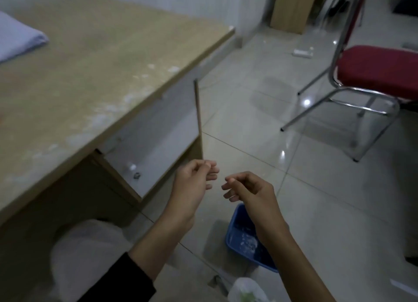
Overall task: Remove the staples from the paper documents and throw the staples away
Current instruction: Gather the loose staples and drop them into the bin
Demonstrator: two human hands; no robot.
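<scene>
**Item: staple disposal, at the bin.**

- Left hand: held out past the desk edge over the tiled floor. Thumb and forefinger are drawn into a narrow pinch; whether a staple is held cannot be told.
- Right hand: held just beside the left hand and apart from it, above the blue bin. The fingers are curled close; contents cannot be told.
- Staples: none can be made out, being too small at this blur.
- Paper documents: a pale stack left at the far corner of the desk, well apart from both hands.

**Hazards noted.**
- The bin lies under the right wrist, not under the left pinch. A staple released from the left hand would likely be dropped on the floor and lost against the pale tiles.
- A staple stuck to a fingertip might be carried back to the desk unnoticed.
- A fingertip might be pricked by a bent leg if the pinch is tightened.
</scene>
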